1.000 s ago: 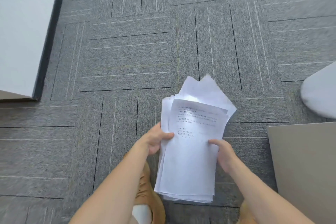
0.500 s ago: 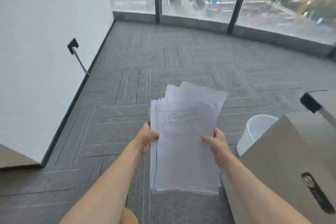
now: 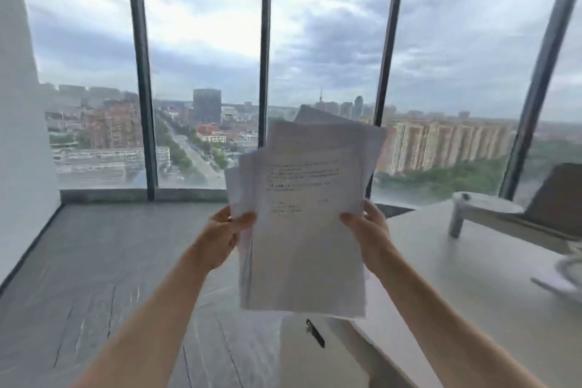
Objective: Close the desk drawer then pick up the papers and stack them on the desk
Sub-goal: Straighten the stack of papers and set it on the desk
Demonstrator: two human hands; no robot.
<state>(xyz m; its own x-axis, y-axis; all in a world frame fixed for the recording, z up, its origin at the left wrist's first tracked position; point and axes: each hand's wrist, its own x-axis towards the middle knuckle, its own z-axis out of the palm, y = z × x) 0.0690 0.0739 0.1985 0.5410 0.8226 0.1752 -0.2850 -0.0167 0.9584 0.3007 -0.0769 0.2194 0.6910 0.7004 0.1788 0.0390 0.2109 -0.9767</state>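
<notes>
A loose sheaf of papers [image 3: 307,230] is held up in the air at mid-frame, in front of the window [image 3: 204,72], its long axis running near vertical with the printed top edge up and the lower edge hanging free. The sheets are fanned and uneven at the top, several corners standing out behind the front page. The sheaf is carried above the floor [image 3: 94,277] and just left of the worktop [image 3: 456,277]; it touches neither.

The left edge of the sheaf is pinched by the left hand [image 3: 225,235], thumb on the front page and fingers [image 3: 220,217] curled behind. The right edge is clamped by the right hand [image 3: 368,231] in the same way, thumb lying across the front, the rest hidden behind the sheets. Both forearms are stretched forward and upward from the lower corners of the frame, converging on the papers.

The pale worktop's near edge runs diagonally from below the sheaf toward the lower right. A broad bare stretch of it lies right of the right forearm. Farther right, a grey stand [image 3: 482,211] and a dark chair back [image 3: 557,195] are seen, blurred. A dark key or handle [image 3: 315,332] is visible on the desk front below the sheaf. Open carpet lies to the left, up to a white wall [image 3: 22,151].
</notes>
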